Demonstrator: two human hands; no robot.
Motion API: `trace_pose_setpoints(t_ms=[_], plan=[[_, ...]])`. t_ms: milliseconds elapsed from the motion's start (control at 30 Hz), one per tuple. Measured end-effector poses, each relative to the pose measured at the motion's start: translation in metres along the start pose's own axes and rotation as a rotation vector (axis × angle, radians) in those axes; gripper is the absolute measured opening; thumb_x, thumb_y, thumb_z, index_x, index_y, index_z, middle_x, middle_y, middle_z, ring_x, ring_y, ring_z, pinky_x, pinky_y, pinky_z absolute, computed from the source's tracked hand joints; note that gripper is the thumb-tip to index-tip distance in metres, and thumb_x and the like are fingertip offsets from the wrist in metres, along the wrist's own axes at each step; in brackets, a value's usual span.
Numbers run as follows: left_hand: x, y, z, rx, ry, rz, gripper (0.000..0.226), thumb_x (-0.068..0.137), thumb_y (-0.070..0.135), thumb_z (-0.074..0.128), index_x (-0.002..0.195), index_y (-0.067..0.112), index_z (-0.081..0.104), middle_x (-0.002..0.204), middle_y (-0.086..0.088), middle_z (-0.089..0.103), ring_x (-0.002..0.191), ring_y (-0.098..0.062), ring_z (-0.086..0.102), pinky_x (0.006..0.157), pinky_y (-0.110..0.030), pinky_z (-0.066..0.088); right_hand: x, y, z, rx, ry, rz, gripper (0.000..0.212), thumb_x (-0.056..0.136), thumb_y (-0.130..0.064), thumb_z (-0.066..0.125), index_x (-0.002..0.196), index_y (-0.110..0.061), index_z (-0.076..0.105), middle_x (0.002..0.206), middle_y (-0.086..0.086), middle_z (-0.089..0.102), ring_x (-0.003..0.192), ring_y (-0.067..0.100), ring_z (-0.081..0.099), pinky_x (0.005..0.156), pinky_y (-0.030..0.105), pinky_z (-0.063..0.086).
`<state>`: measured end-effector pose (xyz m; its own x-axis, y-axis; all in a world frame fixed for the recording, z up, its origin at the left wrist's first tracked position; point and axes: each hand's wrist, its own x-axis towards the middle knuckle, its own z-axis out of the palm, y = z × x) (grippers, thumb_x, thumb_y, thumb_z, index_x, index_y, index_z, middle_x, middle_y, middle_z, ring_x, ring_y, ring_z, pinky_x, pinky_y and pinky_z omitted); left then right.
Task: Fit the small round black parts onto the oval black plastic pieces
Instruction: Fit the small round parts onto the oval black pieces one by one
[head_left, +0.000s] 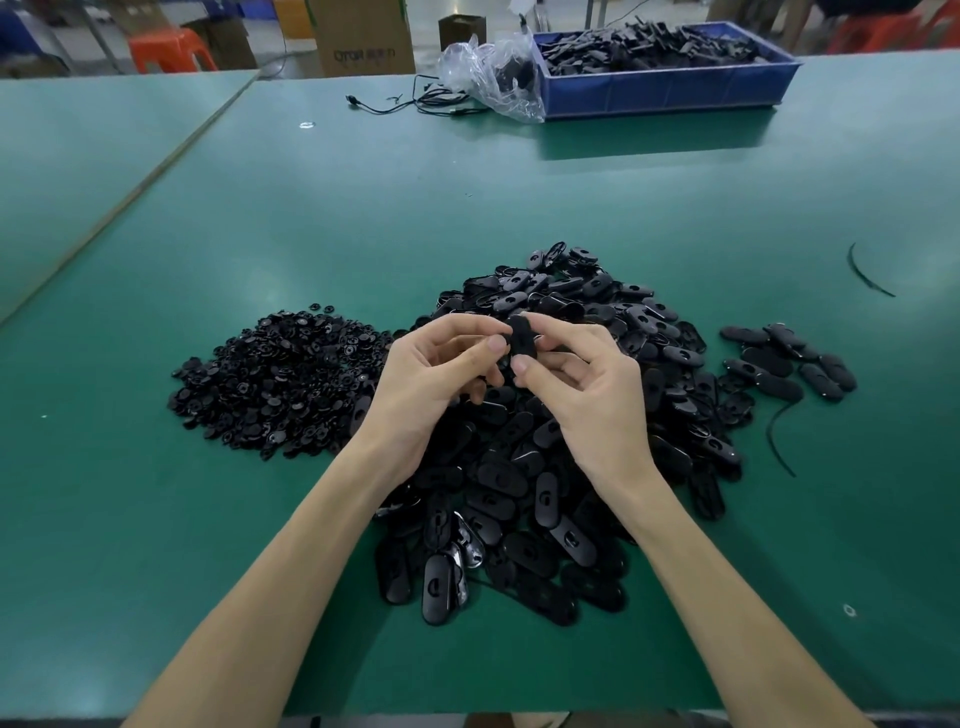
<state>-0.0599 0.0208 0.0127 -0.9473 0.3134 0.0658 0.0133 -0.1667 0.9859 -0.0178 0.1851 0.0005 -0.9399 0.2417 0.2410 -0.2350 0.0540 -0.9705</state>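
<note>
Both hands meet above a big heap of oval black plastic pieces in the middle of the green table. One oval piece stands upright between them. My left hand pinches its left edge with thumb and fingers. My right hand pinches its right edge with thumb and forefinger. Whether a round part sits on it is hidden by the fingers. A heap of small round black parts lies to the left of the hands. A small group of oval pieces lies apart at the right.
A blue bin full of black parts stands at the far right, a crumpled clear plastic bag and a black cable beside it. Loose black strips lie at the right. Cardboard boxes and an orange stool stand behind the table.
</note>
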Motion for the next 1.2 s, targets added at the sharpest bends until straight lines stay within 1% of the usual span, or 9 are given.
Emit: trace_pose_setpoints(t_ms=[100, 200, 300, 400, 467, 633, 933, 1033, 1200], plan=[[-0.0004, 0.0018, 0.0008, 0.042, 0.023, 0.006, 0.013, 0.095, 0.018, 0.073, 0.106, 0.012, 0.075, 0.078, -0.006, 0.069, 0.067, -0.015, 0.059, 0.061, -0.024, 0.044, -0.0006, -0.0025, -0.0012, 0.047, -0.026, 0.008, 0.028, 0.088, -0.002, 0.081, 0.111, -0.017, 0.072, 0.104, 0.0, 0.073, 0.092, 0.016, 0.077, 0.086, 0.028, 0.062], [-0.0012, 0.0034, 0.0037, 0.03, 0.023, 0.022, 0.011, 0.094, 0.012, 0.073, 0.104, 0.009, 0.074, 0.076, -0.004, 0.068, 0.065, -0.013, 0.06, 0.059, -0.02, 0.047, -0.0012, -0.0033, -0.0013, 0.069, -0.024, 0.014, 0.019, 0.09, -0.005, 0.08, 0.099, -0.018, 0.069, 0.093, -0.003, 0.076, 0.086, 0.019, 0.078, 0.084, 0.032, 0.063], [-0.0016, 0.0051, 0.0038, 0.045, 0.032, 0.025, 0.01, 0.093, 0.017, 0.075, 0.102, 0.014, 0.074, 0.078, -0.004, 0.068, 0.065, -0.012, 0.06, 0.059, -0.019, 0.046, -0.0012, -0.0034, -0.0013, 0.068, 0.018, 0.007, 0.016, 0.09, -0.011, 0.081, 0.098, -0.019, 0.071, 0.092, -0.002, 0.078, 0.085, 0.016, 0.076, 0.083, 0.03, 0.062], [-0.0016, 0.0054, 0.0028, 0.071, 0.053, 0.018, 0.011, 0.091, 0.021, 0.076, 0.101, 0.017, 0.075, 0.078, -0.002, 0.069, 0.064, -0.01, 0.059, 0.058, -0.018, 0.044, -0.0007, -0.0035, -0.0031, 0.078, 0.072, 0.017, 0.013, 0.09, -0.016, 0.082, 0.097, -0.023, 0.074, 0.089, -0.003, 0.079, 0.082, 0.01, 0.075, 0.072, 0.024, 0.06], [-0.0019, 0.0053, 0.0035, 0.1, 0.055, 0.026, 0.008, 0.093, 0.019, 0.076, 0.1, 0.016, 0.075, 0.076, -0.001, 0.068, 0.063, -0.009, 0.058, 0.058, -0.018, 0.043, -0.0002, -0.0033, -0.0043, 0.085, 0.108, 0.014, 0.01, 0.091, -0.018, 0.082, 0.098, -0.021, 0.075, 0.09, -0.003, 0.079, 0.083, 0.011, 0.075, 0.068, 0.022, 0.059], [-0.0026, 0.0053, 0.0069, 0.129, 0.04, 0.06, 0.007, 0.093, 0.012, 0.075, 0.1, 0.01, 0.074, 0.071, 0.003, 0.066, 0.061, -0.01, 0.058, 0.058, -0.016, 0.044, -0.0001, -0.0034, -0.0052, 0.102, 0.126, 0.021, 0.003, 0.094, -0.017, 0.079, 0.097, -0.017, 0.077, 0.092, -0.002, 0.08, 0.083, 0.015, 0.076, 0.07, 0.022, 0.059], [-0.0028, 0.0035, 0.0092, 0.154, 0.107, 0.06, 0.008, 0.091, 0.014, 0.078, 0.096, 0.011, 0.071, 0.07, 0.002, 0.066, 0.062, -0.011, 0.059, 0.059, -0.018, 0.046, -0.0005, -0.003, -0.0025, 0.123, 0.094, 0.032, 0.003, 0.093, -0.013, 0.079, 0.094, -0.012, 0.077, 0.089, 0.0, 0.079, 0.08, 0.011, 0.074, 0.069, 0.02, 0.058], [-0.0028, 0.0027, 0.0091, 0.163, 0.113, 0.058, 0.009, 0.091, 0.014, 0.078, 0.096, 0.01, 0.072, 0.072, 0.002, 0.066, 0.062, -0.011, 0.059, 0.06, -0.018, 0.047, -0.0014, -0.0023, -0.0022, 0.102, 0.084, 0.026, 0.002, 0.094, -0.013, 0.079, 0.093, -0.014, 0.077, 0.088, 0.0, 0.079, 0.079, 0.01, 0.073, 0.07, 0.021, 0.058], [-0.0033, 0.0019, 0.0096, 0.176, 0.099, 0.055, 0.007, 0.092, 0.013, 0.077, 0.096, 0.01, 0.072, 0.074, 0.002, 0.067, 0.062, -0.01, 0.06, 0.06, -0.017, 0.048, -0.0028, -0.0014, -0.0017, 0.025, 0.063, -0.001, 0.004, 0.094, -0.016, 0.079, 0.093, -0.016, 0.075, 0.088, -0.001, 0.078, 0.082, 0.013, 0.075, 0.078, 0.033, 0.063]])
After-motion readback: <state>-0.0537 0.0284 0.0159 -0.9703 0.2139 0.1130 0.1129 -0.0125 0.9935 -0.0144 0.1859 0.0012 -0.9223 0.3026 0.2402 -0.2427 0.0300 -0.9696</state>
